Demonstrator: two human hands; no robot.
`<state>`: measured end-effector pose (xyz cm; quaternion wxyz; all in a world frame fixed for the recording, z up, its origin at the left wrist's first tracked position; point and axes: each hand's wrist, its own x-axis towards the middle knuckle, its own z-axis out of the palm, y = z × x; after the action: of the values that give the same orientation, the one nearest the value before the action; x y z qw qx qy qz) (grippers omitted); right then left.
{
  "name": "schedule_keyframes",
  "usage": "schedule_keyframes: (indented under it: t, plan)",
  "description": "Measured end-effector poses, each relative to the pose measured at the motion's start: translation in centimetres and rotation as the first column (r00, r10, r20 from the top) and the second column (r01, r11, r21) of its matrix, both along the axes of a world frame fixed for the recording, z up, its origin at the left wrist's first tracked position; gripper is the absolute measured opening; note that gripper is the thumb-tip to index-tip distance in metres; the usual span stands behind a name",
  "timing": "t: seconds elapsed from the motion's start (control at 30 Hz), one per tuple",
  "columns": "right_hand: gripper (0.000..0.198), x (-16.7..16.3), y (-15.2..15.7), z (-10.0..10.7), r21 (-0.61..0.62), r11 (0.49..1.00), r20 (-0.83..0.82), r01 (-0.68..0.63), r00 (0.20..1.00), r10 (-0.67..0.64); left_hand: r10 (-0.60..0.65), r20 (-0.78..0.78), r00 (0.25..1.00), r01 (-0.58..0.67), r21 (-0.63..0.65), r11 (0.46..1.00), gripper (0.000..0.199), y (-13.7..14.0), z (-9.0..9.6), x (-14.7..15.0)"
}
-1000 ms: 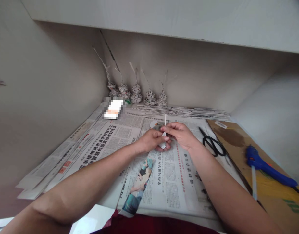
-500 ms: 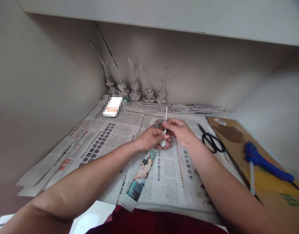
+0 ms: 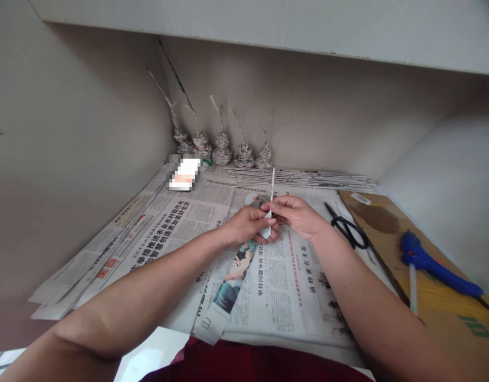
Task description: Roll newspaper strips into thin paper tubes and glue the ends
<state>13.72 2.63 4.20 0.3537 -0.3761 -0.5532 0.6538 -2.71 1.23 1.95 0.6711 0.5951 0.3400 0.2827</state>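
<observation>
A narrow newspaper strip (image 3: 230, 278), partly rolled into a thin tube, runs from near my lap up into both hands. Its rolled paper tube (image 3: 273, 183) stands upright above my fingers. My left hand (image 3: 250, 225) is closed on the strip, its thumb pressing the paper below the tube. On the tube's base, the thumb and fingers of my right hand (image 3: 294, 215) pinch the paper just above the left thumb. Some of the fingertips hide one another. Below the hands lie newspaper sheets (image 3: 288, 307).
Several woven paper gourd shapes (image 3: 221, 149) stand along the back wall, with a bundle of paper tubes (image 3: 324, 179) beside them. Black scissors (image 3: 348, 231) and a blue glue gun (image 3: 437, 268) on cardboard (image 3: 371, 212) lie right. A bright, blurred-out phone-like object (image 3: 184, 175) sits left. A shelf (image 3: 268, 32) overhangs.
The rolled tube rises slightly higher above my fingers and shows printed marks. The strip's lower part has turned and shifted a little. My right fingers have rolled slightly; both hands stay in place.
</observation>
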Motion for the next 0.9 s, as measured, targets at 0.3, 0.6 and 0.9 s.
schedule_keyframes:
  t: [0.3, 0.6, 0.9]
  plan:
    - [0.031, 0.25, -0.05, 0.19, 0.004, 0.999, -0.002, -0.037, 0.999, 0.037, -0.005, 0.009, 1.000, 0.005, -0.004, 1.000, 0.041, -0.04, 0.07, 0.01]
    - [0.028, 0.00, -0.20, 0.22, 0.015, 1.000, -0.023, -0.024, 0.999, 0.025, 0.005, 0.010, 1.000, -0.004, -0.017, 1.000, 0.042, -0.17, 0.62, -0.06]
    - [0.032, 0.03, -0.06, 0.26, 0.030, 0.993, -0.024, 0.114, 0.993, -0.113, -0.027, 0.021, 0.999, 0.027, -0.005, 1.000, 0.042, 0.03, 0.16, -0.10]
